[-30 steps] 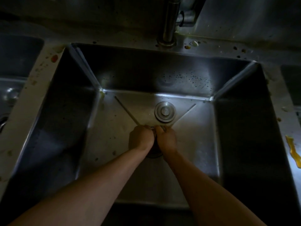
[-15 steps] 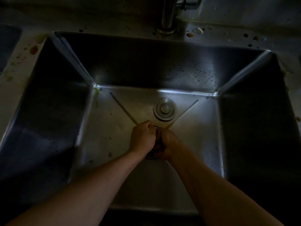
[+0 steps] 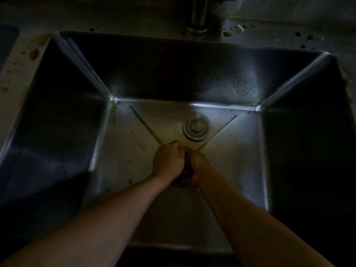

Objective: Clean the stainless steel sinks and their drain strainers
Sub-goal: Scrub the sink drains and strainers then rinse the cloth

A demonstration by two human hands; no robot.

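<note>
A deep stainless steel sink [image 3: 212, 89] fills the dim head view. Both my arms reach down to the drain [image 3: 176, 184] in the middle of its floor. My left hand [image 3: 168, 160] is curled over the drain's left side. Pressed close beside it, my right hand [image 3: 198, 167] has its fingers curled down into the opening. Between them shows a dark drain strainer [image 3: 186, 165], which both hands grip; most of it is hidden. A round metal stopper [image 3: 196, 126] lies flat on the sink floor just behind the hands.
The faucet base [image 3: 197, 18] stands on the back ledge, with food scraps [image 3: 237, 27] beside it. More scraps [image 3: 34, 53] dot the left rim. Dark specks [image 3: 233, 80] cover the back wall. Another basin [image 3: 7, 39] shows at the far left.
My hands have closed together over the drain, and the right hand has sunk lower into the opening. The view has shifted forward; the stopper has stayed put.
</note>
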